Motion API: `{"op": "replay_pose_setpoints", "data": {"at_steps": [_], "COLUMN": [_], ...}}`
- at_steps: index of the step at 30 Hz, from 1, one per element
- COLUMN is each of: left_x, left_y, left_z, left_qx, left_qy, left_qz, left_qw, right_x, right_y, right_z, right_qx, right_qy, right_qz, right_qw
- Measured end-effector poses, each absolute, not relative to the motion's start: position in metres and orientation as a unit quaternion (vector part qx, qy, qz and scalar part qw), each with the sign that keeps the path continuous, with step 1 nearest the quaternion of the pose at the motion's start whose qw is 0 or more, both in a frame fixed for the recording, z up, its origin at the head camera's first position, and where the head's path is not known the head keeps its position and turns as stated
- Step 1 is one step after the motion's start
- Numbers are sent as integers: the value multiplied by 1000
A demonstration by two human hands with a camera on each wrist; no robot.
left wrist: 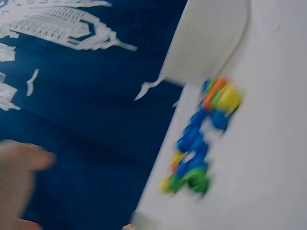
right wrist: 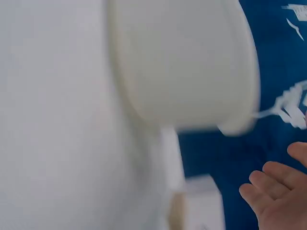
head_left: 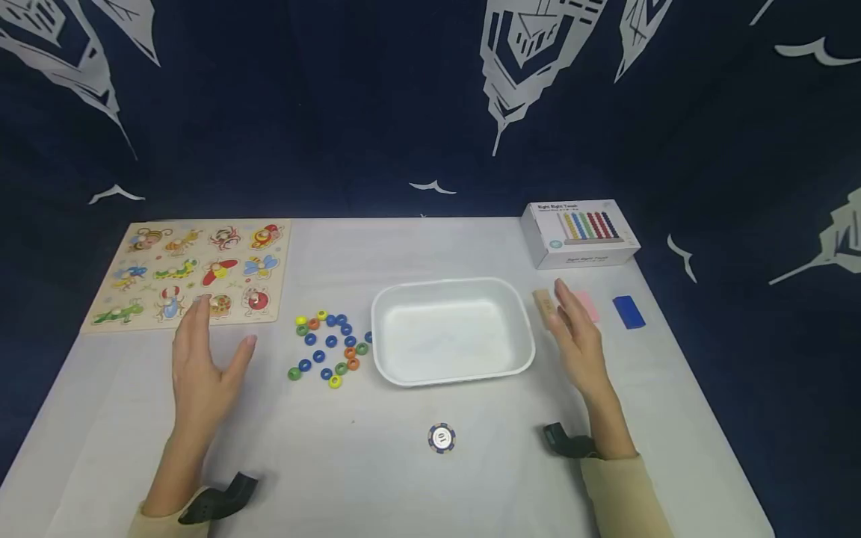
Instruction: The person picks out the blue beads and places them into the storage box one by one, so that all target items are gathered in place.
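My left hand (head_left: 204,381) is held with fingers extended and thumb apart, just in front of a wooden puzzle board (head_left: 184,276) with insect pieces. To its right lie several rings, blue, green, yellow and orange beads (head_left: 319,356); they look blurred in the left wrist view. My right hand (head_left: 580,347), fingers extended, is right of a white tray (head_left: 454,336) and beside a tan wooden block (head_left: 543,305). A pink block (head_left: 587,305) is partly hidden behind its fingers. Neither hand holds anything. In the right wrist view the palm (right wrist: 280,203) faces the tray's side.
A white box (head_left: 581,235) with a bead picture stands at the back right corner. Near the right edge lies a blue block (head_left: 628,312). A round poker chip (head_left: 442,438) rests in front of the tray. Dark blue patterned cloth (head_left: 336,112) surrounds the white table (head_left: 377,478).
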State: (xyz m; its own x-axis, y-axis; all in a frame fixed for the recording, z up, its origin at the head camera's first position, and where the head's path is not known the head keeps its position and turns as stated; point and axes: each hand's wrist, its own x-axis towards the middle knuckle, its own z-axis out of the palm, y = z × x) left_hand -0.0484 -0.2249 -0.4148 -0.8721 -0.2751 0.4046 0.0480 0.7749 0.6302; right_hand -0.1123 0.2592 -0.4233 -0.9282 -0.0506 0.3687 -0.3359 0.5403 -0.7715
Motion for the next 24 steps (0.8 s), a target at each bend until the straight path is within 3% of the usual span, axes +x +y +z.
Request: {"op": "replay_pose_setpoints", "data": {"at_steps": [4,8,15,24], "left_x": [-46,-44,-46,-50], "left_y": [-213,-206,-199,-189], "left_z": [-423,-430,-454,-490], "left_qx": [37,3,-6,42], "left_qy": [-819,-769,-788,-893], "left_qz": [-479,-559,-556,-429], "left_qw": [312,311,264,130], "right_x": [-108,-105,-101,-103], "right_y": [236,223,220,217], "right_z": [-428,-426,-430,-439], "right_qx": [111,97,36,18], "right_qy": [-827,-813,-821,-817], "right_qz": [544,572,570,575], "right_qw": [91,50,32,39]}}
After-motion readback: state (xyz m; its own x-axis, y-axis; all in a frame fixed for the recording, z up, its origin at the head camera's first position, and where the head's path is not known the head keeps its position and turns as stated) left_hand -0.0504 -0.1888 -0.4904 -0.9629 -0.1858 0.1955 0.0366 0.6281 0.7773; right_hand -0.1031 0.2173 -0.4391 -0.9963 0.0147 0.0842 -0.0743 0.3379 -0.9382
